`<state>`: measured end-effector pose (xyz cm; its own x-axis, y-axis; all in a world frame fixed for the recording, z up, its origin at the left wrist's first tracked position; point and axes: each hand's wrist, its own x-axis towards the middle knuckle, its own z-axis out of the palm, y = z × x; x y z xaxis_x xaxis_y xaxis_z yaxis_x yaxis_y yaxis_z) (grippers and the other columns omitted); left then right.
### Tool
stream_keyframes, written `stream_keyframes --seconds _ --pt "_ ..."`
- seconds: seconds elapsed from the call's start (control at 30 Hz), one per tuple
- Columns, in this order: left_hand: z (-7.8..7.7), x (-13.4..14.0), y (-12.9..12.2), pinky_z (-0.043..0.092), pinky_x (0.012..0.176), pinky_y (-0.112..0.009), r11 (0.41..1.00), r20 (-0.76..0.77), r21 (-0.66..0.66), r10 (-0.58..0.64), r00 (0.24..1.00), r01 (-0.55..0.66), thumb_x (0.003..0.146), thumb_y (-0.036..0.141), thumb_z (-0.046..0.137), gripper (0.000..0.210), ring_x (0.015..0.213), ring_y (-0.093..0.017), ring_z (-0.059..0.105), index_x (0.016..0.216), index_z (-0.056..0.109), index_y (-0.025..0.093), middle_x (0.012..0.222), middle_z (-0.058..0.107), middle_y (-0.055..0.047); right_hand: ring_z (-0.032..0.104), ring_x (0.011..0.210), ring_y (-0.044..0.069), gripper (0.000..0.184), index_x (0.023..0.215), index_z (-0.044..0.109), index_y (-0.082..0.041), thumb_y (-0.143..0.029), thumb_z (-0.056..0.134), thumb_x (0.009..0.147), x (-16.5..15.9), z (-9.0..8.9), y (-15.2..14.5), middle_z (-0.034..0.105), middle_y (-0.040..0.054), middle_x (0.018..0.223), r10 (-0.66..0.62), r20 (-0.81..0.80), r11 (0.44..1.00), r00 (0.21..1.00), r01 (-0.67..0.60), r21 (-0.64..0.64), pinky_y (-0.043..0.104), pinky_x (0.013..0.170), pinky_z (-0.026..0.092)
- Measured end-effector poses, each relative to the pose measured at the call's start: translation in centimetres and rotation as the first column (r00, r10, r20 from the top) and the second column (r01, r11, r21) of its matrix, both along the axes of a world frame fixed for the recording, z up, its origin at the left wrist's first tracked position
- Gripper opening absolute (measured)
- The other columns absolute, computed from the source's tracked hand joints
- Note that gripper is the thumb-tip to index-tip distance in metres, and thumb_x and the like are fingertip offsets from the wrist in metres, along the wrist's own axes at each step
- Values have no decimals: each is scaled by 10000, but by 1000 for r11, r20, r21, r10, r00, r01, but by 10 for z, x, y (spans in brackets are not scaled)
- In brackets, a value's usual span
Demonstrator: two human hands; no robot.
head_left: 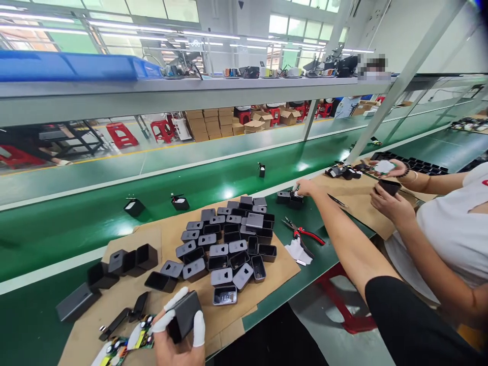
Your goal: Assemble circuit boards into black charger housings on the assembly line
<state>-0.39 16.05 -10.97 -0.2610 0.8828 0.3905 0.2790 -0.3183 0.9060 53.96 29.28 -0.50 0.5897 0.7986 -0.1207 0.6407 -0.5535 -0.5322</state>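
At the bottom, my left hand (179,340), with white finger cots on its fingertips, is wrapped round a black plastic housing (186,315). Beside it lie circuit boards (141,333) with yellow and green parts. My right arm is stretched far forward, and my right hand (306,187) is at a small group of dark housings (282,197) on the green bench. Its fingers are bent together at their tops; what they pinch is too small to make out. Many grey and black housings (219,249) stand between my hands on brown cardboard (272,277).
Red-handled pliers (305,232) and a crumpled white cloth (299,251) lie right of the cardboard. A co-worker's hands (394,203) hold a housing at the right. Black units (180,202) sit on the green belt (213,190). A slanted post (404,84) rises beyond.
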Motion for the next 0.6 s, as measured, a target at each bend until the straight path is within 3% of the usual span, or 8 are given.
stream_keyframes --seconds 0.13,0.23,0.33,0.4,0.47,0.53,0.6 --pt "1 -1 1 599 1074 -558 999 35 -34 -16 999 17 745 355 896 511 1241 -335 678 1133 581 246 1180 698 -94 711 1158 268 355 1302 686 -176 -393 731 1026 -4 13 -15 699 107 1340 -18 29 985 999 13 172 483 991 623" --pt "7 3 1 576 1102 -584 1000 75 6 -9 997 9 743 335 908 633 1225 -318 689 1217 494 269 1221 680 -90 703 1170 309 415 1263 694 -153 -353 802 915 -20 29 -38 722 149 1303 -27 22 925 999 16 380 461 1020 598" --pt "22 10 -5 522 1173 -578 1000 28 12 3 1000 -3 782 329 893 833 1292 -297 651 1409 347 285 1350 627 -117 733 1138 290 529 1399 600 -195 -407 708 927 -64 36 -78 740 145 1318 62 -60 840 996 -19 542 425 967 626" --pt "37 18 -17 482 1216 -553 1000 -6 -6 -14 1000 14 856 346 834 808 1344 -291 618 1484 330 278 1405 601 -128 763 1064 262 431 1355 612 -250 -492 552 1004 -108 34 -113 759 112 1297 181 -165 789 969 -43 612 417 876 657" --pt "53 27 -35 478 1217 -525 996 -11 -14 -89 996 88 932 357 757 648 1340 -293 625 1481 426 268 1394 620 -117 775 987 276 395 1246 671 -276 -560 596 982 -160 28 -148 765 114 1299 425 -498 673 756 104 732 449 811 669" --pt "68 38 -55 498 1192 -498 981 -42 -20 -192 981 191 976 343 708 505 1325 -294 638 1443 533 264 1371 654 -104 765 871 237 379 1214 721 -295 -584 633 985 -212 22 -178 769 99 1289 518 -675 677 525 231 699 402 725 667" --pt "80 48 -72 525 1154 -460 962 -93 -6 -273 958 273 992 293 696 445 1306 -276 649 1422 583 280 1376 665 -88 734 787 217 376 1175 760 -284 -583 702 955 -259 14 -200 784 91 1198 529 -767 725 363 277 631 372 663 657"
